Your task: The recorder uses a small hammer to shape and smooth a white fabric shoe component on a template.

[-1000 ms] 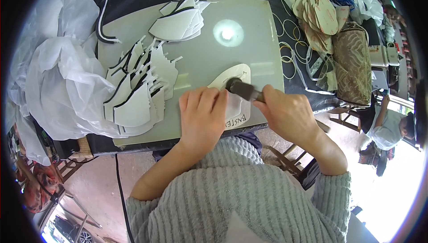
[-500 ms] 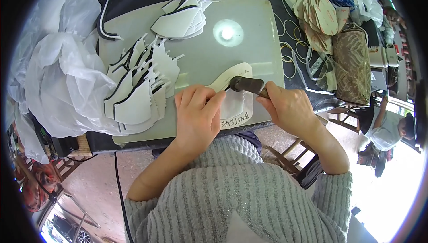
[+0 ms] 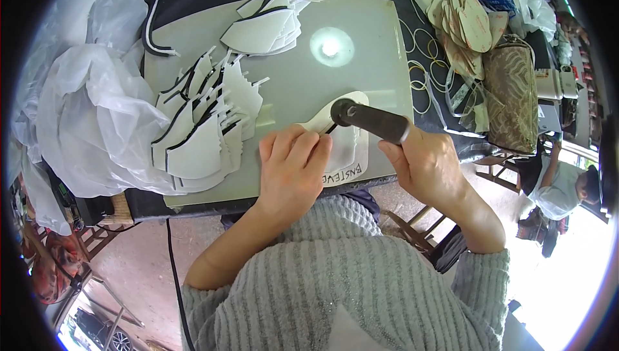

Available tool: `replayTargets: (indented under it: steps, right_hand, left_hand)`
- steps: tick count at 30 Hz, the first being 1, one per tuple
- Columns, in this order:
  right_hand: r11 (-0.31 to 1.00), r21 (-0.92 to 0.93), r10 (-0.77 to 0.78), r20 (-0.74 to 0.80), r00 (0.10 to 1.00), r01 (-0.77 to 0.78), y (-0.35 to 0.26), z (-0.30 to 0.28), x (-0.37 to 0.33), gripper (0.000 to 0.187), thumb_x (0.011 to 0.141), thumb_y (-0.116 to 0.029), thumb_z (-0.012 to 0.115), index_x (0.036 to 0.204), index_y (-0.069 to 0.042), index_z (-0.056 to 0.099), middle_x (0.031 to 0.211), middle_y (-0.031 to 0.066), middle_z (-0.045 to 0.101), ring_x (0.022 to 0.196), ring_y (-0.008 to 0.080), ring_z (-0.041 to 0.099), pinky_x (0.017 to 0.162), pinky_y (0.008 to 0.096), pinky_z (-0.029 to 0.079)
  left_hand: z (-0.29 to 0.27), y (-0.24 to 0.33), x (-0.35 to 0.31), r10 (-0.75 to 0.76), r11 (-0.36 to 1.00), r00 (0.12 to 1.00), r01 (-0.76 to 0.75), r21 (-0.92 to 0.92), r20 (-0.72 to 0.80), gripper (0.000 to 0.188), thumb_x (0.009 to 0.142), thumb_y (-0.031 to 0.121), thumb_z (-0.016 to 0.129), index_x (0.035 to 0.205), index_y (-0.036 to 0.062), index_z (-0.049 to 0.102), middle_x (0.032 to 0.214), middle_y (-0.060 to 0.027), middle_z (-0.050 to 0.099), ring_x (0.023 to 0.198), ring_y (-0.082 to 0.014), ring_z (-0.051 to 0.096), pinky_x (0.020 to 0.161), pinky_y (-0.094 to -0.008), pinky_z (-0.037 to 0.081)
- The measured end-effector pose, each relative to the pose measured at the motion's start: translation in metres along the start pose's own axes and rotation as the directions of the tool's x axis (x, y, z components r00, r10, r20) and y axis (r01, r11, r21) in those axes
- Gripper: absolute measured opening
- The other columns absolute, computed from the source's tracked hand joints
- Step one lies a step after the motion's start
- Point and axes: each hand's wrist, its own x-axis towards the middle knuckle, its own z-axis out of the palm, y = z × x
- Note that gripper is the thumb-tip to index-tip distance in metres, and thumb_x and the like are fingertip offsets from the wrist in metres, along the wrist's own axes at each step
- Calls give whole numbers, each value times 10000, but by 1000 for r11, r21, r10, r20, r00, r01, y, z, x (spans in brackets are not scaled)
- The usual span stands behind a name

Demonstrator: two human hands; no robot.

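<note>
My right hand (image 3: 433, 163) grips a hammer by its handle. The dark hammer head (image 3: 343, 112) is over the black-edged rim of a white cut piece (image 3: 340, 154). Under this piece lies a cream pattern template (image 3: 359, 103) with handwriting along its near edge. My left hand (image 3: 293, 164) is closed with bent fingers at the left side of the white piece, pressing its edge against the template; the fingertips are partly hidden. To the left, several similar white pieces (image 3: 196, 159) with black edging lie in an overlapping pile, and another stack (image 3: 261, 32) rests farther back.
A grey-green board (image 3: 303, 80) covers the table's middle. Crumpled white plastic bags (image 3: 97, 119) stand at the left. At the right are cream templates (image 3: 467, 19), loops of thin cord (image 3: 419, 74) and a patterned brown pouch (image 3: 509, 99). Another person (image 3: 561, 186) sits beyond.
My right hand has raised the hammer and tilted it, so its handle end shows larger. My left hand has shifted slightly right, with its fingers more bent.
</note>
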Motion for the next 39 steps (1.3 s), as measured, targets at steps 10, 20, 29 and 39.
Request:
replayTargets:
  steps: [10, 20, 29, 39]
  right_hand:
    - [987, -155, -9, 254, 967, 49, 14, -8, 4, 323, 969, -316, 609, 825, -52, 490, 571, 83, 570, 475, 276, 596, 406, 371, 437]
    - [987, -127, -64, 226, 972, 94, 4, -8, 10, 339, 945, -325, 638, 803, -56, 488, 573, 74, 553, 470, 265, 587, 412, 368, 439]
    - [982, -108, -106, 359, 927, 154, 15, 1, 11, 352, 962, -355, 608, 827, -49, 499, 555, 92, 573, 473, 292, 594, 432, 401, 441]
    - [973, -1, -193, 533, 824, 229, 23, -6, 32, 355, 965, -369, 600, 861, -39, 522, 589, 87, 586, 497, 310, 604, 475, 422, 455]
  left_hand:
    - [-14, -12, -1, 33, 999, 998, -30, -44, 50, 273, 686, 54, 685, 958, 64, 684, 964, -5, 596, 952, -215, 597, 834, -412, 395]
    - [-12, -12, -5, 96, 995, 993, -94, -27, 67, 310, 659, 27, 693, 969, 29, 689, 985, -28, 613, 940, -225, 598, 836, -409, 431]
    - [-25, -17, -10, 82, 991, 996, -77, -108, 44, 310, 668, 20, 696, 978, 19, 695, 996, -54, 624, 912, -247, 608, 786, -395, 467]
    - [-26, -21, -8, 11, 978, 994, 11, -209, 106, 312, 699, -55, 679, 1008, -16, 705, 1003, -79, 633, 897, -292, 608, 730, -374, 527]
